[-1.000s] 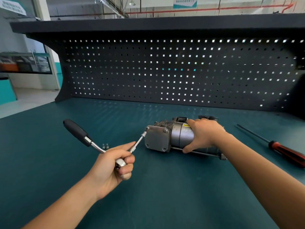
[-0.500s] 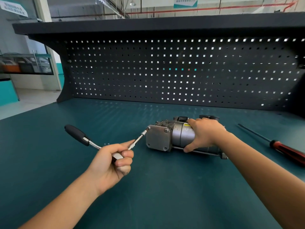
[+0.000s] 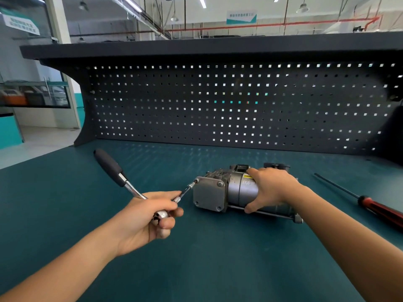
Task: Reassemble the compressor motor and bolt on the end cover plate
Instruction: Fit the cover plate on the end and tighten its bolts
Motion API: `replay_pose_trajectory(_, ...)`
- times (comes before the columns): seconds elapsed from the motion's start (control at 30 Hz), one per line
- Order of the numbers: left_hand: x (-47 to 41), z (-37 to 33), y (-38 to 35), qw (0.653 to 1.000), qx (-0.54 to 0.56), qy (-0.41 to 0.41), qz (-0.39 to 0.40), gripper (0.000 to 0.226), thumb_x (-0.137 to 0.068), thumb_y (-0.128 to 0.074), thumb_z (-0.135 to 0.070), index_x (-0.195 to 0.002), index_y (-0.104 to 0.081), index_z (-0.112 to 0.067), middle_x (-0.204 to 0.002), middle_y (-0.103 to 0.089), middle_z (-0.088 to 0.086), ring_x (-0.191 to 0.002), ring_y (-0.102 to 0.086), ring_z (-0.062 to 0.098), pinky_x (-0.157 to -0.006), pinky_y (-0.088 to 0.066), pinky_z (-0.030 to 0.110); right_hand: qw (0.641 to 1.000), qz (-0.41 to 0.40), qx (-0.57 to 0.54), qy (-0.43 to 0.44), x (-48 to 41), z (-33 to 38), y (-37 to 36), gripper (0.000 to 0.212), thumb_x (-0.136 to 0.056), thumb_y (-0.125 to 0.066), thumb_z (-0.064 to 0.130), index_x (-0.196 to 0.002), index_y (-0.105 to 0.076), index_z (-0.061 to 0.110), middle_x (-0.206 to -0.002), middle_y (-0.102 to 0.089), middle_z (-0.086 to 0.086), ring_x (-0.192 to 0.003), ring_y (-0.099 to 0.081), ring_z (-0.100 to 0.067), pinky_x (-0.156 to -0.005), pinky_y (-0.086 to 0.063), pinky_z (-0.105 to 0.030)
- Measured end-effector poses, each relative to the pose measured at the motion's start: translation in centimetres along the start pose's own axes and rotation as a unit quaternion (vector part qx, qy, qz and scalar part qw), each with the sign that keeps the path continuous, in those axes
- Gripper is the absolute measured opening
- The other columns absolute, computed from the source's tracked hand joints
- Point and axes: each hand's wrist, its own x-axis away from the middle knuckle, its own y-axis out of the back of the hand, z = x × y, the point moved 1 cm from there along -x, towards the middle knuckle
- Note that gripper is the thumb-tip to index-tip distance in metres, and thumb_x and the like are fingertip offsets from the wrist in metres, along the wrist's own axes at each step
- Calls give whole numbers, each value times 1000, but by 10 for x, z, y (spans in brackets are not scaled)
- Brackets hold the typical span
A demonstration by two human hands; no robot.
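left hand (image 3: 144, 216) gripped ratchet wrench (image 3: 124, 182) head, bit on end cover plate (image 3: 208, 196) far-left bolt | right hand (image 3: 270, 188) clasped compressor motor (image 3: 242, 190), mid-bench | screwdriver (image 3: 375, 204) lay far right

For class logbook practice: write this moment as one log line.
left hand grips ratchet, tip on cover bolt | right hand holds motor

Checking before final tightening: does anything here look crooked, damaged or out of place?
Nothing stands out. The end cover plate sits flat on the compressor motor, held by the right hand; the ratchet wrench in the left hand meets its upper-left bolt; a red-handled screwdriver lies apart, right.
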Motion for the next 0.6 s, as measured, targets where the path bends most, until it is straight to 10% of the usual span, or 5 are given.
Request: replay_pose_trajectory(0.6,-2,-13,-6,991,-131,3,-22,49,-85,-36,11,-125,-54,-11,-48,-48,5,-34,-36,13,-36,-29,19,1000,3,-6,12,-3,-4,-2,92,-56,-70,70,-125,-41,16,-100,-58,-2,-82,-47,-21,-66,-42,-31)
